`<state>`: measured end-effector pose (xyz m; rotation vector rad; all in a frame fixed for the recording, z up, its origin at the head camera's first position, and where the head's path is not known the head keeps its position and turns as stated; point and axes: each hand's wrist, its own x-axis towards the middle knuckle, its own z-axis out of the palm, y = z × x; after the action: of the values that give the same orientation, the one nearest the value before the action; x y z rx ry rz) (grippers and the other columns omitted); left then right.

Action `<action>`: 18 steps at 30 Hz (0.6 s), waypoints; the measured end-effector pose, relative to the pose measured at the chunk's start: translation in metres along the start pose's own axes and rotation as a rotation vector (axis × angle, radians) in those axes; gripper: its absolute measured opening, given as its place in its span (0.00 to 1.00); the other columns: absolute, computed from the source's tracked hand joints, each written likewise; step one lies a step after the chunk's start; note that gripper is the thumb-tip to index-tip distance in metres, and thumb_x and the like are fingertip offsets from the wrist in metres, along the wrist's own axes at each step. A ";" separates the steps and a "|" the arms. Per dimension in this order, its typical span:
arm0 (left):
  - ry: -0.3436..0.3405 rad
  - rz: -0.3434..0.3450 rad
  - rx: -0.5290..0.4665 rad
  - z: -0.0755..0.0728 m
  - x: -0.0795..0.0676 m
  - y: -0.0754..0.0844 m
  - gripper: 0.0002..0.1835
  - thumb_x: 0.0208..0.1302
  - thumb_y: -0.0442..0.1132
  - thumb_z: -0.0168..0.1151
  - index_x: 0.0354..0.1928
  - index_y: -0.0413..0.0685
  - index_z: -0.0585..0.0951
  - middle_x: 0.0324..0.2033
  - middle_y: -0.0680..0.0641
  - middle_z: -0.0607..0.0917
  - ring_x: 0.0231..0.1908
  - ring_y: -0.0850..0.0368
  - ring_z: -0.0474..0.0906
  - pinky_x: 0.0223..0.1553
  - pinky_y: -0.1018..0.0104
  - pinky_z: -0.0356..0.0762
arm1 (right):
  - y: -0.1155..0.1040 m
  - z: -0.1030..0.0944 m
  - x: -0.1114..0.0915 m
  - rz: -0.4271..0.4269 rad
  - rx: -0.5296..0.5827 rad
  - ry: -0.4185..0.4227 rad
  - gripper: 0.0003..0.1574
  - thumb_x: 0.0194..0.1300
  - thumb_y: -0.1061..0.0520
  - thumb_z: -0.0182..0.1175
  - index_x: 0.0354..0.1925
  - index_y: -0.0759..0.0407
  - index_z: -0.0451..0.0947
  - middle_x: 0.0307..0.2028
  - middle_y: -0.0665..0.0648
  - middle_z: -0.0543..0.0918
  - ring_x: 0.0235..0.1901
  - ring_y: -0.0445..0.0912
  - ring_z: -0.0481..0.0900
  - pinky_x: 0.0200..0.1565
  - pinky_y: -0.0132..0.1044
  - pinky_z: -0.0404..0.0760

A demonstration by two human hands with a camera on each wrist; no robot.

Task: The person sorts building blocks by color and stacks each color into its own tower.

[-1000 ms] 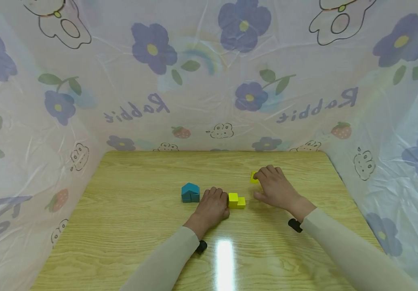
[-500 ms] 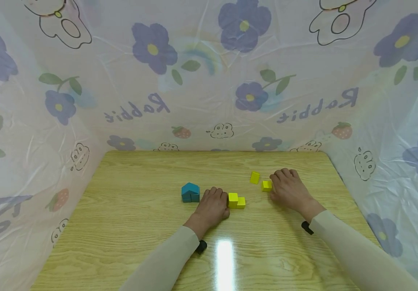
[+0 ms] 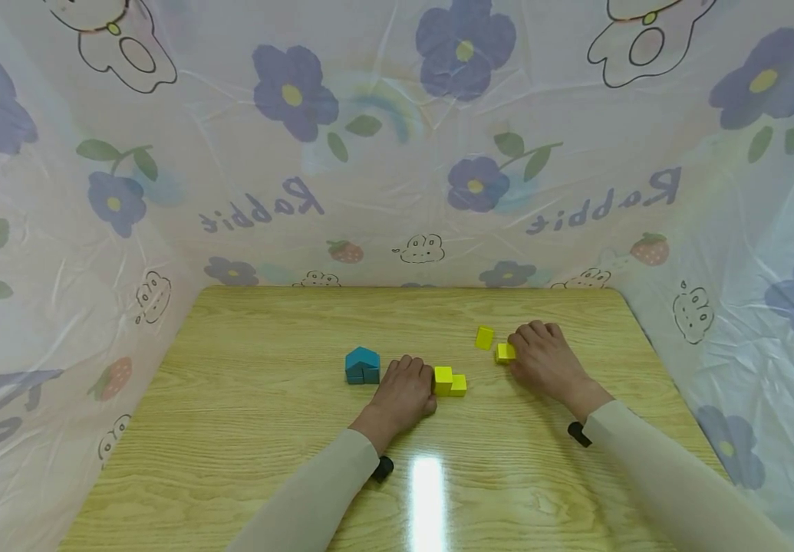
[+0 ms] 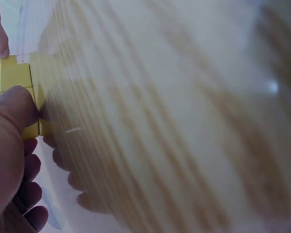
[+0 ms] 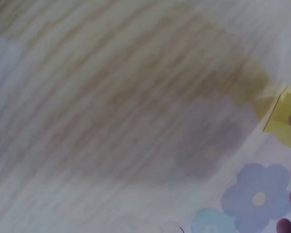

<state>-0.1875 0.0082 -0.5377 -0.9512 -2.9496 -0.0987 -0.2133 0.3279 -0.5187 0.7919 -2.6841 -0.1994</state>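
Observation:
My left hand rests on the wooden table and holds the left end of a small group of yellow blocks. In the left wrist view its thumb presses on a yellow block, with another yellow block beyond it. To the right, my right hand grips a yellow block at the table surface. The right wrist view shows a thumb against that yellow block at the right edge. Both hands hide part of what they hold.
A blue block structure with a peaked top stands just left of my left hand. A flat-looking yellow block lies behind and left of the gripped one. A patterned cloth rises behind the table and along both sides.
My right hand has moved right and slightly back from beside the flat-looking yellow block to another yellow block, which it now grips. The left hand has stayed in place.

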 end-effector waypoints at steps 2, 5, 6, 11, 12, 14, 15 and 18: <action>0.002 -0.001 -0.006 0.000 0.000 0.000 0.15 0.74 0.51 0.58 0.53 0.49 0.78 0.41 0.52 0.77 0.43 0.55 0.68 0.50 0.60 0.70 | 0.000 -0.002 0.001 -0.004 -0.003 0.017 0.27 0.62 0.46 0.75 0.48 0.61 0.77 0.46 0.60 0.79 0.47 0.58 0.73 0.54 0.56 0.71; 0.001 -0.002 -0.008 0.001 0.000 0.000 0.16 0.74 0.51 0.58 0.53 0.49 0.78 0.41 0.52 0.77 0.43 0.55 0.68 0.50 0.60 0.70 | -0.001 -0.005 0.002 -0.017 -0.024 0.031 0.29 0.62 0.44 0.76 0.46 0.62 0.75 0.43 0.60 0.78 0.45 0.58 0.72 0.53 0.56 0.71; 0.002 -0.002 -0.008 0.000 -0.001 0.000 0.16 0.74 0.51 0.59 0.53 0.49 0.78 0.41 0.52 0.77 0.43 0.55 0.68 0.51 0.60 0.71 | -0.002 -0.006 0.002 -0.022 -0.034 0.030 0.29 0.62 0.43 0.76 0.46 0.62 0.75 0.43 0.60 0.77 0.45 0.58 0.72 0.53 0.55 0.72; -0.004 -0.004 -0.001 -0.001 -0.001 0.001 0.16 0.75 0.52 0.58 0.53 0.49 0.78 0.41 0.53 0.77 0.42 0.55 0.68 0.51 0.61 0.71 | -0.002 -0.006 0.002 -0.037 -0.073 0.026 0.30 0.62 0.42 0.75 0.45 0.62 0.74 0.41 0.60 0.76 0.44 0.58 0.72 0.52 0.54 0.72; -0.002 -0.005 -0.002 -0.001 -0.001 0.001 0.16 0.75 0.52 0.58 0.53 0.49 0.78 0.41 0.53 0.77 0.42 0.55 0.67 0.51 0.61 0.71 | -0.002 -0.006 0.001 -0.038 -0.078 0.027 0.30 0.61 0.42 0.75 0.45 0.62 0.74 0.41 0.60 0.76 0.44 0.58 0.72 0.52 0.54 0.72; -0.001 -0.006 -0.007 -0.001 -0.001 0.001 0.16 0.74 0.51 0.59 0.53 0.49 0.78 0.41 0.52 0.77 0.42 0.55 0.67 0.51 0.60 0.71 | -0.002 -0.005 0.001 -0.038 -0.082 0.034 0.30 0.61 0.42 0.76 0.45 0.62 0.74 0.40 0.60 0.76 0.44 0.58 0.72 0.52 0.54 0.72; 0.001 -0.008 -0.011 0.000 -0.001 0.001 0.16 0.74 0.51 0.59 0.54 0.49 0.78 0.41 0.52 0.77 0.42 0.55 0.67 0.51 0.60 0.71 | -0.002 -0.005 0.001 -0.038 -0.084 0.036 0.31 0.61 0.42 0.76 0.45 0.62 0.74 0.40 0.60 0.76 0.43 0.58 0.72 0.52 0.54 0.72; 0.006 -0.008 -0.020 0.000 -0.001 0.001 0.16 0.74 0.50 0.59 0.54 0.48 0.78 0.41 0.51 0.77 0.43 0.54 0.68 0.51 0.59 0.71 | -0.003 -0.005 0.001 -0.038 -0.083 0.046 0.32 0.60 0.41 0.76 0.45 0.62 0.74 0.40 0.60 0.76 0.43 0.58 0.71 0.51 0.53 0.71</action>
<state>-0.1864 0.0087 -0.5378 -0.9396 -2.9531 -0.1310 -0.2112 0.3249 -0.5146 0.8119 -2.6008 -0.2963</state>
